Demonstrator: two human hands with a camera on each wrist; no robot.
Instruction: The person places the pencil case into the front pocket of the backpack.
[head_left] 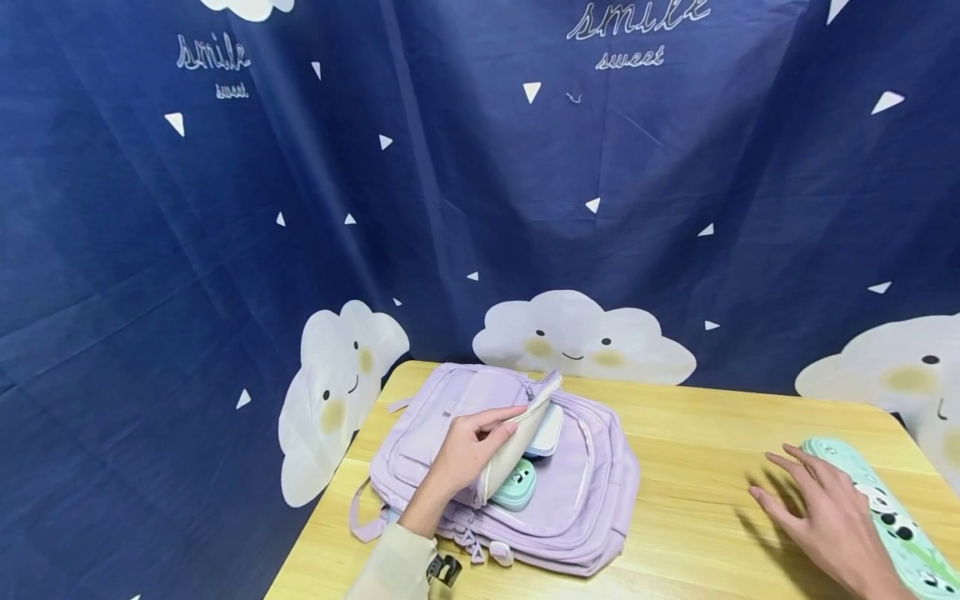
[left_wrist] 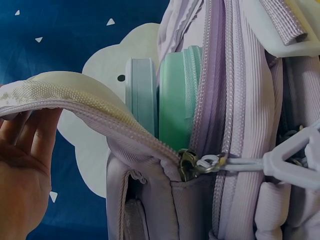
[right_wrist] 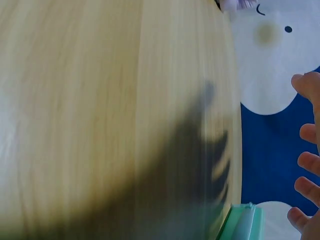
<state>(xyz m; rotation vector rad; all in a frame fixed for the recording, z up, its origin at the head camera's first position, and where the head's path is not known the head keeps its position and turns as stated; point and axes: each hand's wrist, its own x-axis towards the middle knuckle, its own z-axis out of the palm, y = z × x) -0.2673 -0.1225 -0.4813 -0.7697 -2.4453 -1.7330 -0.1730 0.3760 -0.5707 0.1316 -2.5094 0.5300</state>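
Note:
A lilac backpack (head_left: 600, 467) lies on its back with its front pocket unzipped. My left hand (head_left: 461, 454) pinches the pocket's flap (head_left: 528, 429) between thumb and fingers and holds it raised. Inside the pocket sit a mint-green zip case (head_left: 516, 487) with a small animal picture and a pale box (head_left: 547, 432); the left wrist view shows the green case (left_wrist: 175, 95) beside the pale one (left_wrist: 141, 95). My right hand (head_left: 832, 517), fingers spread, is over the table beside a long mint-green pencil case (head_left: 911, 546) with panda pictures, overlapping its edge in the head view.
Everything rests on a light wooden table (head_left: 697, 467). Behind and to the left hangs a dark blue curtain (head_left: 480, 183) with clouds and triangles. Zipper pulls (head_left: 472, 542) and a strap (head_left: 366, 521) stick out from the bag's near side.

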